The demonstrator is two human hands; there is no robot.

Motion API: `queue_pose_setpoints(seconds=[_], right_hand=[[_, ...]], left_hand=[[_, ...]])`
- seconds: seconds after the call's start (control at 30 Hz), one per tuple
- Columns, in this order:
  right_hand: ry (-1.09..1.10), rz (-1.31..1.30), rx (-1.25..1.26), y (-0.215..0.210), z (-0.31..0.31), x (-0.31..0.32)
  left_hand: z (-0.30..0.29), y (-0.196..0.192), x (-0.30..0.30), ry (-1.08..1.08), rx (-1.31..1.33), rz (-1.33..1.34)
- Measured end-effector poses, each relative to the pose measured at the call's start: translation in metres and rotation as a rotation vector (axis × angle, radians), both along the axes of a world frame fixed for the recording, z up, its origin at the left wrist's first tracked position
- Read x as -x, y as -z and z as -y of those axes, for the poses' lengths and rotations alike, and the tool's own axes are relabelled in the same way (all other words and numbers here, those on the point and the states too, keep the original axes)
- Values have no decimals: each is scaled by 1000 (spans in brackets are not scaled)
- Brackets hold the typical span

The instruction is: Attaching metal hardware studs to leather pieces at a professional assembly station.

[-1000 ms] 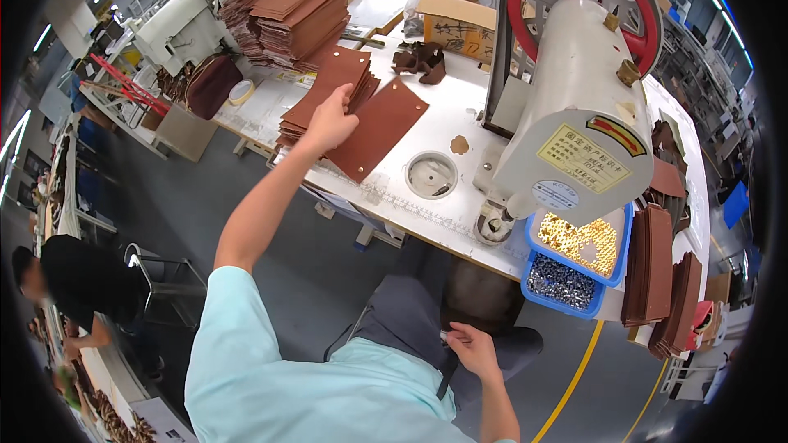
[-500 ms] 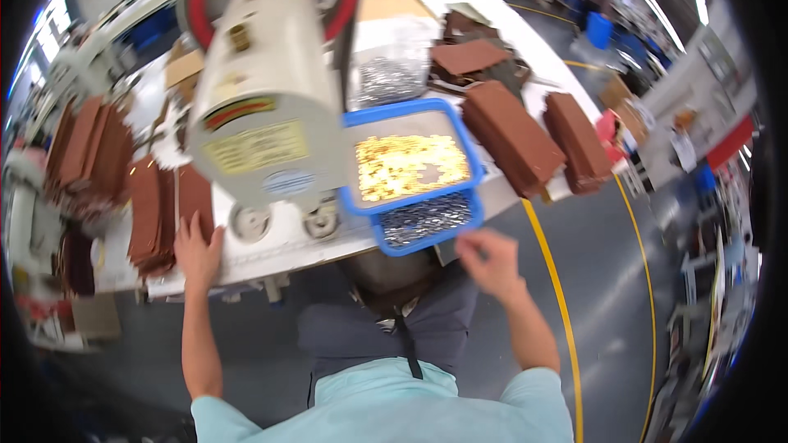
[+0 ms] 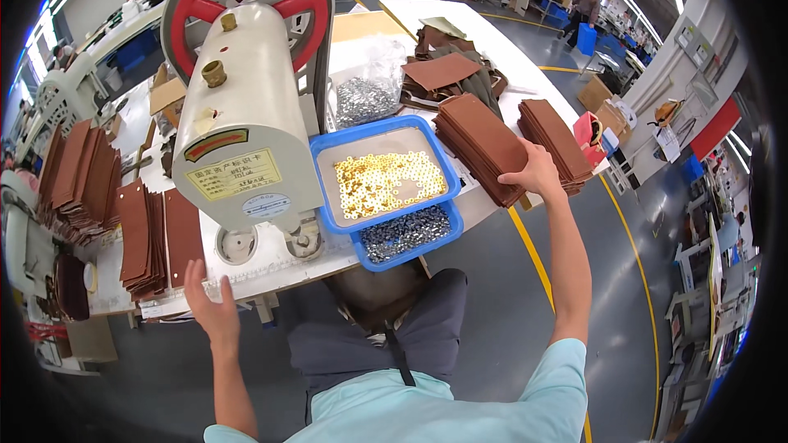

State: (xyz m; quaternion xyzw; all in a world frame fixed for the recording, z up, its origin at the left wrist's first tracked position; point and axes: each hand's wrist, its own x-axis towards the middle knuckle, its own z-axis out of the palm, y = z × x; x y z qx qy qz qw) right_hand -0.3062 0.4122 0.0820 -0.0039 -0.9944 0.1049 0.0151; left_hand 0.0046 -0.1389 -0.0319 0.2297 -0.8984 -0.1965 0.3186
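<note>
My right hand [image 3: 535,171] is at the near end of a thick stack of brown leather pieces [image 3: 476,143], thumb and fingers across the top piece's end. How far the fingers reach under it is hidden. My left hand [image 3: 215,305] is open and holds nothing, fingers apart, just off the table's front edge. Beyond its fingertips a single brown leather piece [image 3: 184,234] lies flat beside another stack [image 3: 141,234]. A pale machine [image 3: 246,123] with a red handwheel stands between my hands. Right of it, a blue tray [image 3: 328,210] holds small gold rings.
A second blue tray [image 3: 410,258] of silver metal parts sits under the first. Behind are a clear bag of metal parts [image 3: 367,98] and a heap of leather scraps [image 3: 447,74]. More leather stacks [image 3: 558,143] stand at far right and left. People work in the background.
My right hand has moved from beside the trays up and right to the leather stack. My left hand has come off the flat leather piece, back toward me.
</note>
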Motion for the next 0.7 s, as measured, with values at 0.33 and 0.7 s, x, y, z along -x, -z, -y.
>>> queue_pose_setpoints(seconds=[0.33,0.7], right_hand=[[-220,-62,282,26,-48,31],[-25,-118,-156,-5,-9,23]], left_hand=[[-137,16,-9,510,-383,-160],[-196,50,-29,722,-647,36]])
